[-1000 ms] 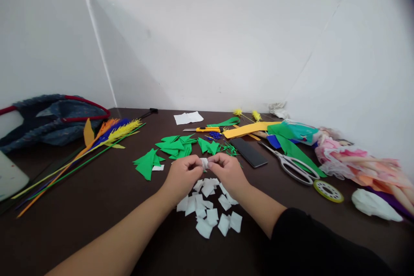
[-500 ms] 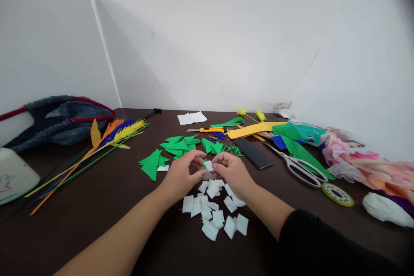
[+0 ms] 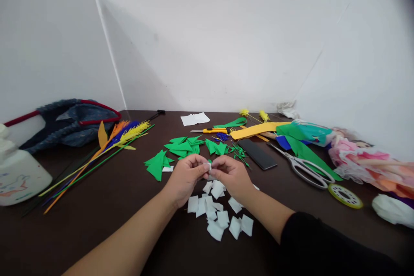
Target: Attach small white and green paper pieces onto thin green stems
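Left hand (image 3: 186,177) and right hand (image 3: 230,175) both pinch one small white paper piece (image 3: 208,166) between closed fingertips; white squares (image 3: 220,213) lie just beneath, bare table (image 3: 106,207) leftward.

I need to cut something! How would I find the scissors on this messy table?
Look at the right side of the dark brown table, past the right hand. The scissors lie flat between a black slab and a yellow tape ring. They are the only thing there with two pale looped handles.
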A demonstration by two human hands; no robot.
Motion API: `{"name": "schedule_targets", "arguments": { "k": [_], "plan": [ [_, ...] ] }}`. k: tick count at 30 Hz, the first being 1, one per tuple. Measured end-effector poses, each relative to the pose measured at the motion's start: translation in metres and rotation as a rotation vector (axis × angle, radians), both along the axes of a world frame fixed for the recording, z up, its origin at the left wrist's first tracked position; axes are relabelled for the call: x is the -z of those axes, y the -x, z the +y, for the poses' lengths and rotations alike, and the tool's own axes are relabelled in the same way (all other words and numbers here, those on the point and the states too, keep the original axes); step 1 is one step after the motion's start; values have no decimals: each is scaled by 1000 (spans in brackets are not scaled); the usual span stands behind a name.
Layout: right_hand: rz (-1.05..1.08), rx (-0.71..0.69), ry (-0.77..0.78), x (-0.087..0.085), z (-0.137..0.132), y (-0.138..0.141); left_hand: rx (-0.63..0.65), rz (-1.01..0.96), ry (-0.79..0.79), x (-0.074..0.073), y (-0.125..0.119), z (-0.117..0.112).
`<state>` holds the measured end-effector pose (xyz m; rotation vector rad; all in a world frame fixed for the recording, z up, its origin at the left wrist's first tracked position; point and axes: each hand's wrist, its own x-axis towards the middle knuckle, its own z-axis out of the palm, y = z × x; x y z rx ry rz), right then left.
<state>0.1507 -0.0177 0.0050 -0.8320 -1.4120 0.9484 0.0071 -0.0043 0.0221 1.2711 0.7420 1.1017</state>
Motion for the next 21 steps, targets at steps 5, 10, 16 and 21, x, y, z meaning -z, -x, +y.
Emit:
{"name": "schedule_targets", "arguments": {
  "k": [5,10,16,21],
  "plan": [
    [-91,1,-134,-5,-1,-3,125,-18,128,-1,3,0],
    [-272,124,-320,-8,1,-6,210,-11,158,-1,5,1],
    [-147,178,-141,-6,-4,6,221,-126,182,4,-1,1],
    [-61,263,-136,-15,-14,20,219,-231,184,-2,-10,-7]
  ]
}}
